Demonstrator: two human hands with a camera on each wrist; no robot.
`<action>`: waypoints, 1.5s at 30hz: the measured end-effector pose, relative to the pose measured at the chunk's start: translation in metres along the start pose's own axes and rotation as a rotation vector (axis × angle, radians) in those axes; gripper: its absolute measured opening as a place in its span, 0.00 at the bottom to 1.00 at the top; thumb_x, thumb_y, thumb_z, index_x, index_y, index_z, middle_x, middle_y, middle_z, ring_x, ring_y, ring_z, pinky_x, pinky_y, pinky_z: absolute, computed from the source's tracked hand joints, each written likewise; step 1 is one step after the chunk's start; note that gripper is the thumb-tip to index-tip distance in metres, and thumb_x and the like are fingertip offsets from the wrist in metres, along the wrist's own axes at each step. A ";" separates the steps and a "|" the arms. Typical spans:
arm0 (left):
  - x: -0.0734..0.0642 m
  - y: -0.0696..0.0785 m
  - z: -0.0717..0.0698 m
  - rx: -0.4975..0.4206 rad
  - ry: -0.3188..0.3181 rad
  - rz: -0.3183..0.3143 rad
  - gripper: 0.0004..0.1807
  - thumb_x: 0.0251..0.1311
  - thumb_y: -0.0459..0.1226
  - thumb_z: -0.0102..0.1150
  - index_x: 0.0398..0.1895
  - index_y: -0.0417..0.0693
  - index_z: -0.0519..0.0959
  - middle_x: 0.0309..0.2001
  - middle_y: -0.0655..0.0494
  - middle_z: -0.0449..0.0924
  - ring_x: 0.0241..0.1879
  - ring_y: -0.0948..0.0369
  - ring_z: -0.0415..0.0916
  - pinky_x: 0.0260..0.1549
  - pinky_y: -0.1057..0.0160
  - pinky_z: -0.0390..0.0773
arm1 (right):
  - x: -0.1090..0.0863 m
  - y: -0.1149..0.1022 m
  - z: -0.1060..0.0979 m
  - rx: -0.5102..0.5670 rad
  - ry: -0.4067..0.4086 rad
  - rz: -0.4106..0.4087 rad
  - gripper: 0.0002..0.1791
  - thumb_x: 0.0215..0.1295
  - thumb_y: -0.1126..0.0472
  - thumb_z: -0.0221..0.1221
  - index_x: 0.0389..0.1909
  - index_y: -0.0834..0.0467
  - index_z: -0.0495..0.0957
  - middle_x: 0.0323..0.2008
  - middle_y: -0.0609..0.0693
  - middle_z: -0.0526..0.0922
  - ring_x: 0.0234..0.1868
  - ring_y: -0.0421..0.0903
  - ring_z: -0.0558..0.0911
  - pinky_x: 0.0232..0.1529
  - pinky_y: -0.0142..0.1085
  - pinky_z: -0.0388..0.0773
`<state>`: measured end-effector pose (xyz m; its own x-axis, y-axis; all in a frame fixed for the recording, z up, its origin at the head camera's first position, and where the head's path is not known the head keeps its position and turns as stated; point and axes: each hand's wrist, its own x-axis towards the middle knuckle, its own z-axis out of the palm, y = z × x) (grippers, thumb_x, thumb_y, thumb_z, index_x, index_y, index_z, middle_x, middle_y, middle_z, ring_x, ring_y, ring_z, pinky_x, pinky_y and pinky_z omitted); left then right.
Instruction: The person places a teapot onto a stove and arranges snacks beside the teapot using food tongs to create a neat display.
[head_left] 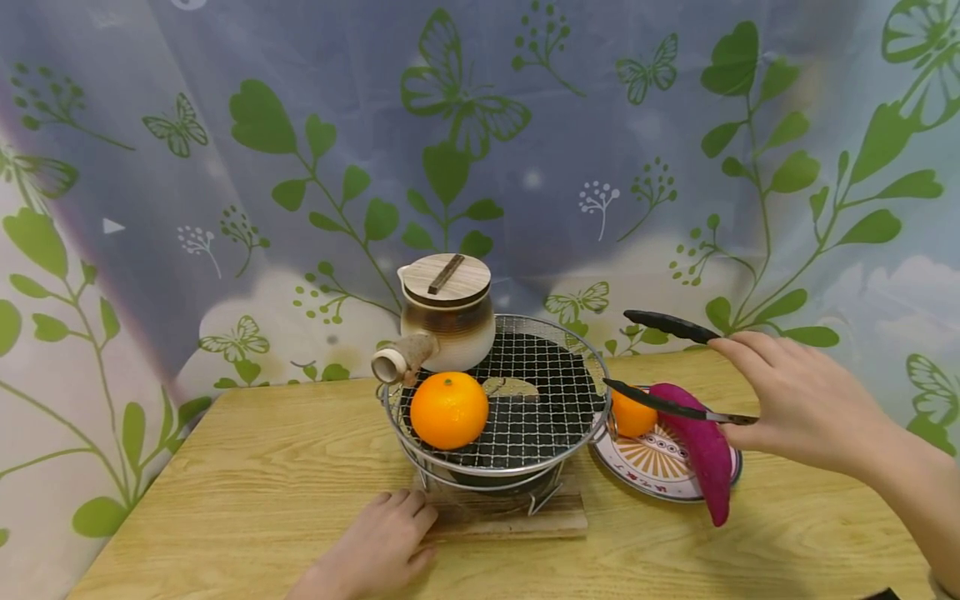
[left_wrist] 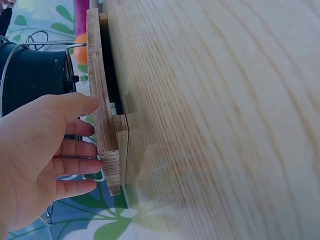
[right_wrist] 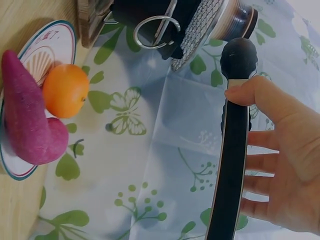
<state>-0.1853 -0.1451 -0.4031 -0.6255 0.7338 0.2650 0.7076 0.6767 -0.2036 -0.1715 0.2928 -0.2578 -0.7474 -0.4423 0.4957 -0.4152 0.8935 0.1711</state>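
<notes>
My right hand holds a pair of black-and-silver tongs, thumb on one arm and fingers at the other. The tong arms stand apart, with nothing between their tips. Below them a patterned plate carries a purple sweet potato and a small orange fruit. At the front left corner of a wooden board, my left hand touches the edge with fairly straight fingers. On that board stands a round grill with a wire mesh, bearing a large orange and a clay teapot.
The teapot has a wooden lid and a side handle pointing front left. A wood-grain table lies under everything. Behind it hangs a cloth printed with leaves and butterflies.
</notes>
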 end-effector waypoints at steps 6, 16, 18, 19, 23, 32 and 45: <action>-0.001 0.000 -0.001 -0.011 -0.029 -0.006 0.14 0.53 0.47 0.59 0.36 0.47 0.77 0.37 0.53 0.75 0.37 0.56 0.73 0.37 0.57 0.72 | -0.003 0.006 0.006 -0.005 -0.040 0.036 0.49 0.33 0.43 0.71 0.57 0.64 0.68 0.50 0.60 0.72 0.42 0.61 0.75 0.37 0.55 0.70; -0.001 0.000 0.001 0.023 0.014 0.003 0.15 0.52 0.47 0.58 0.36 0.46 0.77 0.38 0.53 0.75 0.38 0.56 0.71 0.37 0.58 0.70 | -0.008 0.022 0.017 0.001 -0.142 0.106 0.47 0.35 0.47 0.71 0.58 0.66 0.66 0.51 0.64 0.72 0.42 0.62 0.75 0.38 0.56 0.70; -0.001 0.000 0.001 0.034 0.014 0.011 0.15 0.51 0.47 0.58 0.35 0.47 0.76 0.37 0.53 0.74 0.38 0.56 0.71 0.37 0.58 0.69 | -0.007 0.023 0.019 0.007 -0.172 0.123 0.47 0.37 0.46 0.70 0.58 0.66 0.66 0.51 0.64 0.72 0.43 0.63 0.75 0.38 0.56 0.71; -0.001 0.000 0.001 0.042 0.017 0.017 0.15 0.51 0.47 0.59 0.35 0.47 0.76 0.37 0.53 0.74 0.37 0.56 0.71 0.37 0.58 0.69 | -0.007 0.024 0.020 0.010 -0.187 0.130 0.47 0.38 0.46 0.70 0.59 0.66 0.66 0.52 0.64 0.72 0.43 0.63 0.75 0.38 0.56 0.71; -0.002 0.001 0.000 0.069 0.039 0.036 0.15 0.50 0.49 0.60 0.34 0.48 0.76 0.36 0.54 0.75 0.37 0.56 0.72 0.37 0.58 0.69 | -0.008 0.026 0.025 0.026 -0.230 0.143 0.48 0.40 0.43 0.69 0.60 0.65 0.65 0.52 0.65 0.72 0.45 0.63 0.74 0.37 0.56 0.72; -0.005 0.003 0.000 0.048 0.050 0.037 0.14 0.50 0.48 0.59 0.35 0.49 0.76 0.37 0.54 0.74 0.39 0.57 0.72 0.38 0.57 0.69 | -0.009 0.027 0.035 0.018 -0.247 0.141 0.50 0.38 0.40 0.70 0.59 0.66 0.66 0.51 0.65 0.72 0.45 0.63 0.74 0.36 0.55 0.72; -0.004 0.002 0.002 0.062 0.024 0.113 0.14 0.53 0.50 0.58 0.36 0.51 0.76 0.38 0.54 0.76 0.45 0.54 0.73 0.39 0.57 0.70 | -0.012 0.022 0.052 -0.059 -0.265 0.113 0.46 0.36 0.46 0.68 0.56 0.66 0.68 0.47 0.62 0.72 0.44 0.60 0.73 0.35 0.55 0.68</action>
<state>-0.1820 -0.1465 -0.4063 -0.5338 0.8047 0.2597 0.7514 0.5923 -0.2908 -0.1990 0.3136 -0.3040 -0.8999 -0.3378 0.2758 -0.2966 0.9377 0.1809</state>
